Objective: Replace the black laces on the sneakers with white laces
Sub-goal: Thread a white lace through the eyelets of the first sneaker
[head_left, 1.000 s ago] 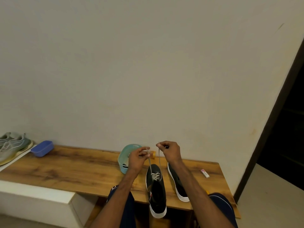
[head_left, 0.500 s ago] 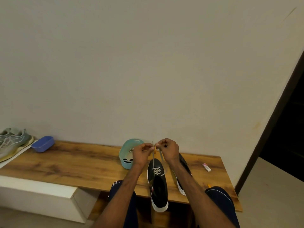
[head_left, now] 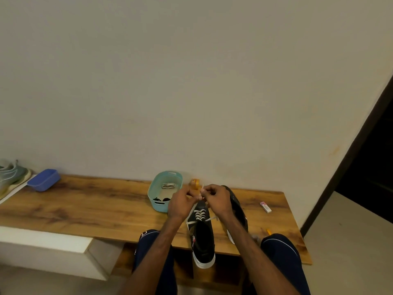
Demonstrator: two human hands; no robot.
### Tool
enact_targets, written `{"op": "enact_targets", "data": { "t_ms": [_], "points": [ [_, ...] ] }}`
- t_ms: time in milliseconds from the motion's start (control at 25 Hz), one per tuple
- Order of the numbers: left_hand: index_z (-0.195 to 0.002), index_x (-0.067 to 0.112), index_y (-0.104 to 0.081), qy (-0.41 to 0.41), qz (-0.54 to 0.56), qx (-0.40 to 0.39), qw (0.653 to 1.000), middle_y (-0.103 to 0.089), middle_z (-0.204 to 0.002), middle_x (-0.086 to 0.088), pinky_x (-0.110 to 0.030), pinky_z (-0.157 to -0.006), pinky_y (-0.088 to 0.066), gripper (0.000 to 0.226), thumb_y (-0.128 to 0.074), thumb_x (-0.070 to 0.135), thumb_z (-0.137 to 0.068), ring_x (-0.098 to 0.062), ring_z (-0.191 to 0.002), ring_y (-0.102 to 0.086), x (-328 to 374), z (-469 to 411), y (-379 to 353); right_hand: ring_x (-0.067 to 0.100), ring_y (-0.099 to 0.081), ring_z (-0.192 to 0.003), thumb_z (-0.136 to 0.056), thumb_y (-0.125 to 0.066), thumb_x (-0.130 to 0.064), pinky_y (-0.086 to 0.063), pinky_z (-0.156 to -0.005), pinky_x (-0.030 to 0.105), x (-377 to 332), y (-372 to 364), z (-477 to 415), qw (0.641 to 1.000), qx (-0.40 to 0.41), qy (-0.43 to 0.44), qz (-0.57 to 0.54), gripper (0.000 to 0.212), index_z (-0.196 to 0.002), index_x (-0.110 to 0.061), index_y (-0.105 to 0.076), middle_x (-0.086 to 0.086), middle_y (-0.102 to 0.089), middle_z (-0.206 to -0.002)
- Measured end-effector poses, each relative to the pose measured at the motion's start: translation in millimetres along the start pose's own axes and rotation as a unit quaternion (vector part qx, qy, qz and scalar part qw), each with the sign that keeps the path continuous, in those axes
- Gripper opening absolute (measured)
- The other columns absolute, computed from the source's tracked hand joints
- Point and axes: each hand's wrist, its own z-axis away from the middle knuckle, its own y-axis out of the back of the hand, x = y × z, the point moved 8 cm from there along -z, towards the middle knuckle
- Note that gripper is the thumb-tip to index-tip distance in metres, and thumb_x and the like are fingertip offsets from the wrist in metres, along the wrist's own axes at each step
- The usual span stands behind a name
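Grained wooden bench [head_left: 85, 209], black sneaker [head_left: 203, 241], left hand [head_left: 180, 204] and right hand [head_left: 217, 200] pinching flat white lace [head_left: 200, 213]

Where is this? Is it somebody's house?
Probably a home, maybe near the entrance: a low wooden bench against a plain wall, running shoes parked at one end, and a dark doorway beside it.

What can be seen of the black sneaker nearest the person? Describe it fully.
The black sneaker looks like canvas, with a white rubber sole. It lies sole down on the wooden bench, its near end overhanging the front edge. A white lace crosses its far part in several rows; the left hand and right hand pinch the lace ends above it.
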Motion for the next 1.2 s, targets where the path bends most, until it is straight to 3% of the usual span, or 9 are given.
{"op": "enact_targets", "data": {
  "t_ms": [200, 440, 560, 720, 840, 960, 1040, 1120, 1200],
  "points": [
    [-0.079, 0.014, -0.063, 0.022, 0.089, -0.017, 0.996, -0.072, -0.080, 0.002, -0.047, -0.077, -0.057, 0.020, -0.080, 0.024, -0.081, -0.014, -0.080, -0.070, -28, 11, -25, 0.020, -0.068, -0.065, -0.091, -0.067, -0.014, -0.057, -0.065, 0.039, 31, -6, -3, 0.998, 0.028, -0.049, 0.026, 0.006, -0.096, -0.010, -0.066, 0.008, -0.072, -0.074],
    [-0.079, 0.023, -0.060, 0.035, 0.130, 0.031, 0.990, -0.070, -0.079, 0.003, -0.033, -0.069, -0.057, 0.019, -0.078, 0.026, -0.084, -0.013, -0.078, -0.069, -55, 9, -24, -0.001, -0.060, -0.067, -0.090, -0.073, -0.024, -0.047, -0.064, 0.020, 50, -39, 2, 0.986, -0.136, -0.013, 0.091, 0.013, -0.089, -0.011, -0.076, -0.010, -0.067, -0.074],
    [-0.084, 0.015, -0.064, 0.046, 0.168, 0.024, 0.984, -0.071, -0.085, 0.001, -0.028, -0.074, -0.055, 0.016, -0.078, 0.024, -0.084, -0.015, -0.084, -0.068, -65, 8, -33, 0.007, -0.064, -0.073, -0.089, -0.074, -0.019, -0.050, -0.069, 0.025, 56, -35, 1, 0.990, -0.108, -0.017, 0.086, 0.011, -0.091, -0.008, -0.076, -0.003, -0.072, -0.080],
    [-0.093, 0.004, -0.062, 0.110, 0.282, 0.017, 0.953, -0.071, -0.093, -0.011, -0.020, -0.066, -0.055, 0.020, -0.073, 0.020, -0.089, -0.020, -0.089, -0.069, -74, 11, -44, 0.007, -0.071, -0.077, -0.090, -0.071, -0.011, -0.054, -0.070, 0.022, 59, -35, 8, 0.994, -0.094, -0.027, -0.055, 0.016, -0.104, -0.019, -0.067, -0.003, -0.075, -0.080],
    [-0.098, 0.002, -0.058, 0.170, 0.346, 0.006, 0.923, -0.070, -0.101, -0.019, -0.025, -0.060, -0.056, 0.021, -0.069, 0.020, -0.092, -0.015, -0.082, -0.070, -76, 12, -50, 0.007, -0.071, -0.088, -0.091, -0.064, -0.001, -0.056, -0.077, 0.024, 55, -35, 7, 0.993, -0.099, 0.010, -0.067, 0.022, -0.101, -0.018, -0.075, -0.008, -0.076, -0.091],
    [-0.098, 0.002, -0.058, 0.198, 0.404, -0.015, 0.893, -0.070, -0.105, -0.022, -0.036, -0.074, -0.061, 0.018, -0.061, 0.019, -0.097, -0.024, -0.091, -0.071, -72, 14, -58, 0.011, -0.071, -0.087, -0.089, -0.071, -0.007, -0.058, -0.079, 0.032, 59, -29, 5, 0.997, -0.046, 0.001, -0.060, 0.013, -0.096, -0.015, -0.078, -0.006, -0.076, -0.089],
    [-0.100, 0.005, -0.059, 0.226, 0.494, 0.002, 0.840, -0.073, -0.106, -0.017, -0.042, -0.085, -0.059, 0.017, -0.053, 0.021, -0.102, -0.027, -0.099, -0.071, -74, 16, -62, 0.016, -0.073, -0.084, -0.091, -0.069, -0.013, -0.060, -0.076, 0.033, 68, -26, 6, 0.995, -0.002, -0.026, -0.099, 0.009, -0.096, -0.014, -0.076, -0.002, -0.076, -0.087],
    [-0.105, 0.007, -0.058, 0.285, 0.631, 0.074, 0.718, -0.073, -0.105, -0.014, -0.042, -0.090, -0.056, 0.020, -0.045, 0.021, -0.105, -0.026, -0.100, -0.070, -93, 19, -54, 0.017, -0.073, -0.088, -0.097, -0.062, -0.015, -0.060, -0.073, 0.030, 88, -16, 4, 0.980, 0.051, -0.088, -0.173, 0.010, -0.102, -0.013, -0.070, 0.001, -0.076, -0.093],
    [-0.093, 0.006, -0.056, 0.335, 0.721, 0.167, 0.582, -0.069, -0.086, -0.009, -0.041, -0.091, -0.056, 0.025, -0.040, 0.020, -0.107, -0.019, -0.083, -0.068, -127, 18, -35, 0.019, -0.074, -0.094, -0.102, -0.051, -0.012, -0.060, -0.075, 0.030, 120, 5, 2, 0.923, 0.111, -0.181, -0.321, 0.013, -0.109, -0.007, -0.061, 0.007, -0.076, -0.103]
  ]
}}
